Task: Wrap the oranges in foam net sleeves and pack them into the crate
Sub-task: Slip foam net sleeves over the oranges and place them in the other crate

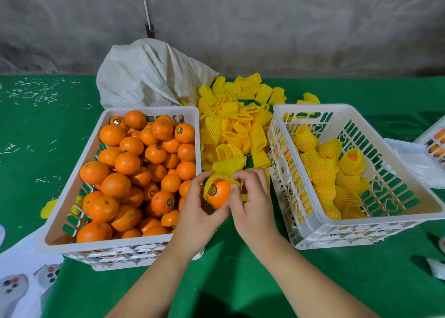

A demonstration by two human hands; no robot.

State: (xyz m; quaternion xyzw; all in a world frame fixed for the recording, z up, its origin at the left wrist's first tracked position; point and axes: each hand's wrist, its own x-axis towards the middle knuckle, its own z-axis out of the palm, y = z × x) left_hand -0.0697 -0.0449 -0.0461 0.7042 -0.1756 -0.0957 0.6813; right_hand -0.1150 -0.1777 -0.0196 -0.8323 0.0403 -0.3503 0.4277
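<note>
Between the two crates I hold an orange [218, 193] with a round sticker, partly inside a yellow foam net sleeve [228, 166]. My left hand [197, 211] cups the orange from below and the left. My right hand [252, 197] pinches the sleeve's edge at the orange's upper right. The white crate on the left [72, 192] is heaped with bare oranges [134, 170]. In the white crate on the right [298, 197] lie several oranges wrapped in yellow sleeves [322, 170]. Loose sleeves [231, 122] are piled between the crates.
A white woven sack [149, 74] lies behind the left crate on the green table cover [240, 281]. White paper and plastic [414, 158] sit at the right edge beside another crate [433, 142]. Printed sheets [21, 281] lie at the lower left. A grey wall stands behind.
</note>
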